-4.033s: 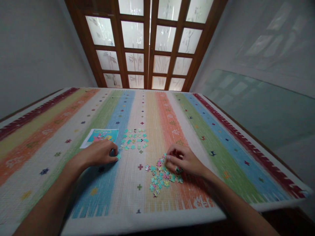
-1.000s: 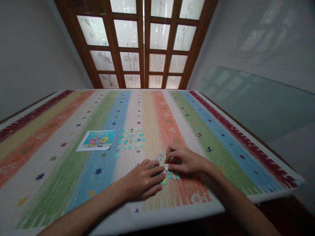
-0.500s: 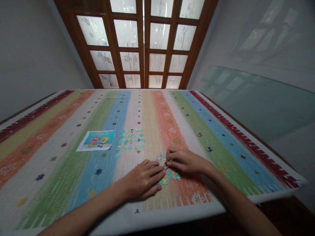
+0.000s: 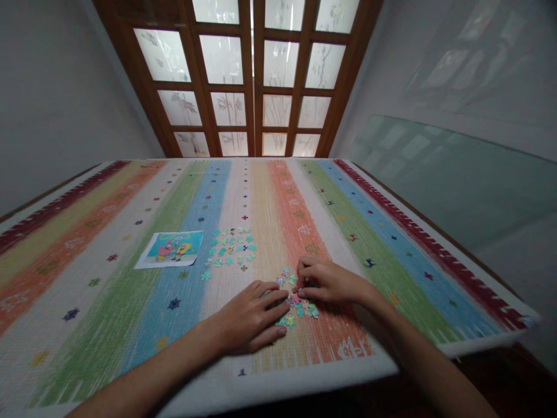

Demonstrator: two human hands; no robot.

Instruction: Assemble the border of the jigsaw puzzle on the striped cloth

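Observation:
A loose pile of jigsaw puzzle pieces (image 4: 300, 307), mostly mint green with some pink and yellow, lies near the table's front edge. My left hand (image 4: 255, 316) rests flat over the pile's left side, fingers spread and covering some pieces. At the right side of the pile, my right hand (image 4: 324, 281) has its thumb and fingertips pinched around a small puzzle piece, mostly hidden by the fingers. Farther back, several green pieces stand in rows (image 4: 230, 248) on the cloth. One green piece (image 4: 206, 276) lies at the front left of these rows.
Left of the rows lies a paper picture (image 4: 174, 249) with cartoon figures on a teal ground. A striped cloth (image 4: 361, 220) covers the table. Beyond its far edge stand wooden doors with frosted panes (image 4: 278, 110). A glass panel (image 4: 456, 186) leans along the right wall.
Four seconds ago my left hand was at the green piece by the rows; it has let go and moved right onto the pile. My right hand has lately shifted slightly, fingering pieces there.

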